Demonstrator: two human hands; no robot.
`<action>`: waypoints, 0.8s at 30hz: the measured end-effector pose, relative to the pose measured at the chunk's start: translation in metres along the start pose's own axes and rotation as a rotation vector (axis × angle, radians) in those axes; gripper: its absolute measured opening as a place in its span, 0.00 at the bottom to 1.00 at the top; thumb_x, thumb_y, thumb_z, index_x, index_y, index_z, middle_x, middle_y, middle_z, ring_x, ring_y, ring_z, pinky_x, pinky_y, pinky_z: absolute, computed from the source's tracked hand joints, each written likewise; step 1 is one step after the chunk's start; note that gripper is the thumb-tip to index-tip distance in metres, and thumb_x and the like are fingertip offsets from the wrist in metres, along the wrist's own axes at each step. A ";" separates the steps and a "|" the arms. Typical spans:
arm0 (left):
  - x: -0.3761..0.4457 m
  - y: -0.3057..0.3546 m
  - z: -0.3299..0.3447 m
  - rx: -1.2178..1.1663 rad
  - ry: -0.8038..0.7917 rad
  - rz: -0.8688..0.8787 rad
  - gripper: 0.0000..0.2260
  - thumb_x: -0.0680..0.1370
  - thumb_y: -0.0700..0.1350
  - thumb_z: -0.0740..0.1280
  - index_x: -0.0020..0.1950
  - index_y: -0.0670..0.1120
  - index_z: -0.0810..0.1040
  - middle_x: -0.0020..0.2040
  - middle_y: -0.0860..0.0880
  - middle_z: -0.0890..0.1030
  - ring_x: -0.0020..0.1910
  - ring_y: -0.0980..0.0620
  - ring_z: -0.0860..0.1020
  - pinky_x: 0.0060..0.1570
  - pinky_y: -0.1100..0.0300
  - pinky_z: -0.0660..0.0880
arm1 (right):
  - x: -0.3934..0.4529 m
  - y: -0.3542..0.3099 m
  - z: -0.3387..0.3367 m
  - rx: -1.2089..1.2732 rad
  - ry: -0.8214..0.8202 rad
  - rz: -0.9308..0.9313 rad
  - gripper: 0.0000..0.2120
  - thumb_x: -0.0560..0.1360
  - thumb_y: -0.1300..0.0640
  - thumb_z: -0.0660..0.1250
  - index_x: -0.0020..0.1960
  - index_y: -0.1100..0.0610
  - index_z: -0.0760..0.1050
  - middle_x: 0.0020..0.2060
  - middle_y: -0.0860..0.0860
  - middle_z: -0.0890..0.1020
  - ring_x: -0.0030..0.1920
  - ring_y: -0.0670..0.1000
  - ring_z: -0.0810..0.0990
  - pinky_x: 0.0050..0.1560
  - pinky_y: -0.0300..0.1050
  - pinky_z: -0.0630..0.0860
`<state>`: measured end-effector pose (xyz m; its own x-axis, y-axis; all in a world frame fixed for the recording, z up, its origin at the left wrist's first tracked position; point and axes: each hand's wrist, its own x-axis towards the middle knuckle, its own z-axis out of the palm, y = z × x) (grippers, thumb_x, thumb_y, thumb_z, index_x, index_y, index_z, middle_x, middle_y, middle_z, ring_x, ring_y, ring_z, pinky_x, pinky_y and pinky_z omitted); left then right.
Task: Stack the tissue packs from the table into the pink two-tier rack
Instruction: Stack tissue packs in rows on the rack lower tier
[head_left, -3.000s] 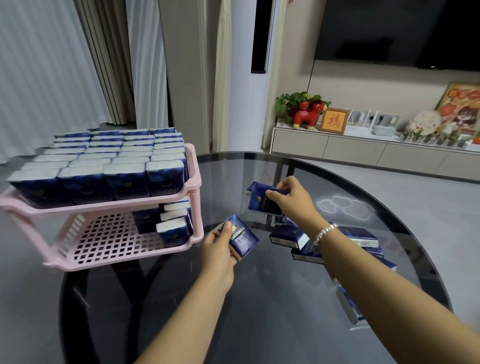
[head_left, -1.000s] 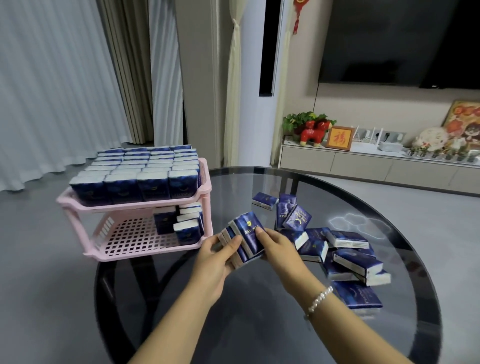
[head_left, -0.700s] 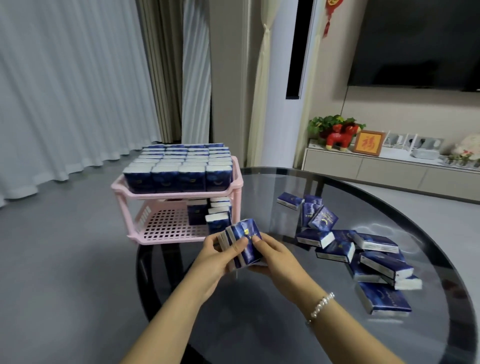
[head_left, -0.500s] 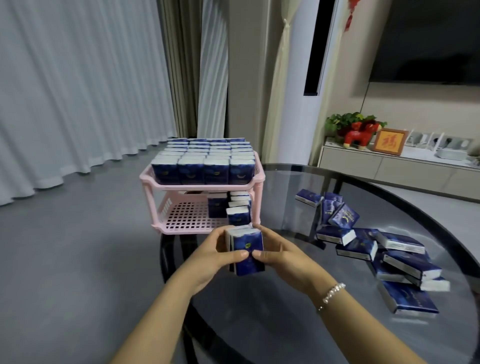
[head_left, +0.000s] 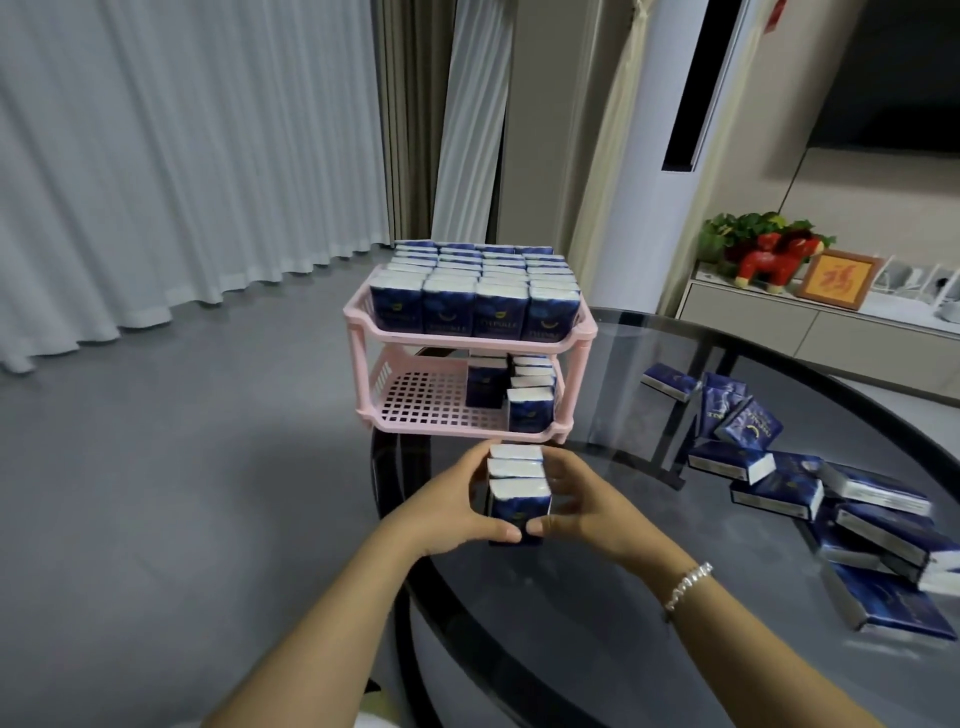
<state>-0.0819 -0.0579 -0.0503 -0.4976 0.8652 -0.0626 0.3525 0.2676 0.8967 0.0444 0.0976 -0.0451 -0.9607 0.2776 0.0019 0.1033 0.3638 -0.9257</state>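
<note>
At lower centre, the left hand (head_left: 451, 506) and right hand (head_left: 587, 501) clamp a small upright bundle of tissue packs (head_left: 518, 491) between them, fingers curled around its sides, thumbs nearly meeting across the front; three packs, apparently. Just beyond stands the pink rack (head_left: 563, 340) on the glass table (head_left: 597, 597): top tier full, lower tier holding a few at right. Loose packs (head_left: 779, 480) lie scattered at right.

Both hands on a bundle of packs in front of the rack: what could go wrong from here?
1. The bundle of three blue tissue packs is only squeezed between the left hand and right hand; the middle pack may slip out.
2. The pink two-tier plastic rack stands at the round glass table's edge; pushing into the lower tier might shift it.
</note>
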 end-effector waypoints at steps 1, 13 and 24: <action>0.002 0.000 0.000 0.015 0.028 0.000 0.43 0.66 0.44 0.78 0.74 0.58 0.59 0.67 0.59 0.72 0.67 0.60 0.69 0.69 0.55 0.67 | 0.002 -0.001 0.000 0.001 0.009 -0.008 0.35 0.67 0.66 0.74 0.66 0.45 0.64 0.61 0.43 0.76 0.60 0.42 0.76 0.54 0.37 0.76; 0.052 0.001 -0.055 0.080 0.164 -0.124 0.37 0.69 0.45 0.76 0.72 0.54 0.59 0.63 0.52 0.76 0.61 0.51 0.75 0.66 0.53 0.69 | 0.052 0.017 0.006 -0.053 0.786 -0.007 0.30 0.70 0.54 0.73 0.68 0.53 0.65 0.62 0.50 0.66 0.62 0.50 0.69 0.65 0.45 0.68; 0.106 0.001 -0.066 0.046 0.197 -0.126 0.34 0.70 0.46 0.74 0.72 0.53 0.62 0.68 0.54 0.71 0.66 0.51 0.70 0.69 0.51 0.65 | 0.090 0.033 0.016 -0.034 0.788 0.008 0.16 0.77 0.62 0.62 0.64 0.57 0.68 0.55 0.51 0.73 0.49 0.46 0.73 0.51 0.38 0.70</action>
<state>-0.1871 0.0063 -0.0268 -0.6837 0.7251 -0.0822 0.3110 0.3914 0.8661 -0.0423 0.1204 -0.0814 -0.4956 0.8242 0.2740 0.1295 0.3821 -0.9150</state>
